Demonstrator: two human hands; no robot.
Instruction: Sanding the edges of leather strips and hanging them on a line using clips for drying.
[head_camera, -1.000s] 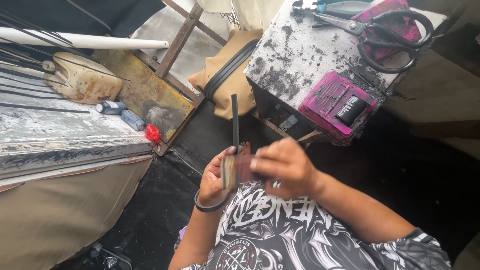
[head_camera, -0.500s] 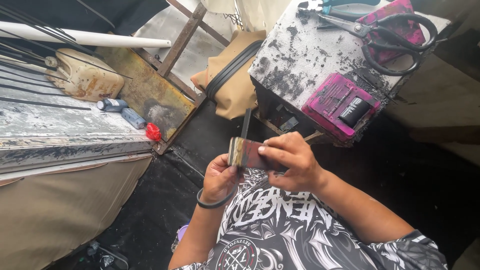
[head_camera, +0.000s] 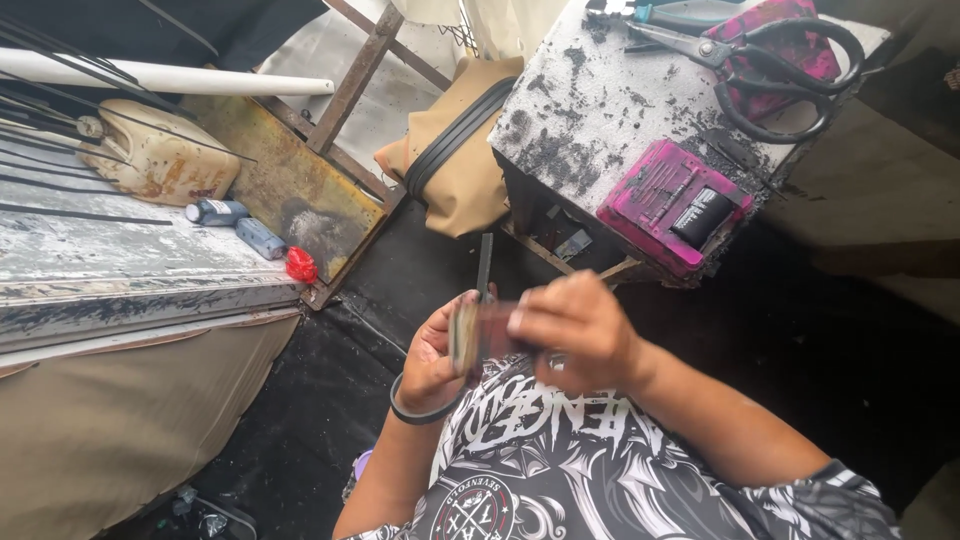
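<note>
Small flat block (head_camera: 478, 335) between both hands' fingers (head_camera: 530, 318)

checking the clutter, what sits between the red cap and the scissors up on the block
In the head view, between the red cap and the scissors lies a tan bag with a black strap, then the block's soot-speckled top.

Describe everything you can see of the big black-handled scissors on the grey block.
The large scissors with black loop handles and grey metal blades lie flat on the top of the grey, black-stained block, near its far right corner. The blades are closed and point left. The handles rest partly over a pink patterned object. No hand touches them.
</note>
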